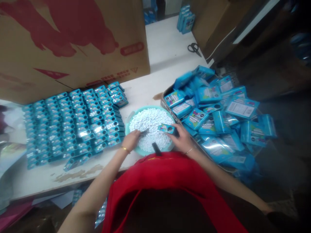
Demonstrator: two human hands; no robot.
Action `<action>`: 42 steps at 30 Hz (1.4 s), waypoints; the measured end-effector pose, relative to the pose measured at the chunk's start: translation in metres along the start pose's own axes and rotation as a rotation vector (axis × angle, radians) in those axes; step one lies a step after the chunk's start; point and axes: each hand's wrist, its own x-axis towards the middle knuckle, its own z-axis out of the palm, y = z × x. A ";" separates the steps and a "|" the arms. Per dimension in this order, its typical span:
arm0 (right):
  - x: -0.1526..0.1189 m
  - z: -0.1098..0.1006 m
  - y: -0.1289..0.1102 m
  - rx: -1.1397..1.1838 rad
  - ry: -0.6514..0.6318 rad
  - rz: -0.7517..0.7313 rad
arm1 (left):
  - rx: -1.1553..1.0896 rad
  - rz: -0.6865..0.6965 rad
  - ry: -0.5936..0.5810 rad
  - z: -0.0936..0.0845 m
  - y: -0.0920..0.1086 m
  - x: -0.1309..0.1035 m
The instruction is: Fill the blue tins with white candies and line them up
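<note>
A light-green basin full of small white candies stands before me at the table's front edge. Over its right side, my right hand grips a small blue candy box, tilted, with a dark round spot on its end. At the left side of the basin, my left hand is closed around a slim dark tool that reaches over the candies; its exact kind is too blurred to tell. A short black piece shows at the basin's near rim.
Rows of blue boxes cover the table's left. A carton heaped with blue boxes stands right. Behind rises a big cardboard box. Black scissors and several upright boxes sit farther back on the white table.
</note>
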 end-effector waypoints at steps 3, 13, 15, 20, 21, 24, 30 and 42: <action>-0.001 -0.001 0.004 -0.006 0.019 0.028 | -0.243 0.064 0.085 0.038 0.015 0.024; -0.005 0.000 0.001 0.015 0.033 0.061 | -0.512 0.209 0.218 -0.003 0.000 -0.010; -0.003 0.001 -0.002 0.018 0.039 0.050 | -0.485 0.228 0.232 -0.026 -0.001 -0.025; 0.003 0.005 -0.010 0.046 0.049 0.019 | -0.325 0.299 0.198 -0.074 0.008 -0.043; 0.004 0.005 -0.010 0.048 0.054 0.011 | -0.304 0.311 0.189 -0.078 0.009 -0.043; 0.007 0.007 -0.009 0.037 0.074 -0.016 | -0.311 0.320 0.180 -0.084 0.009 -0.043; 0.005 0.010 -0.003 -0.039 0.026 -0.127 | -0.320 0.325 0.189 -0.089 0.019 -0.044; 0.003 0.032 -0.006 0.044 -0.050 -0.202 | 0.465 0.232 -0.002 -0.166 0.114 -0.069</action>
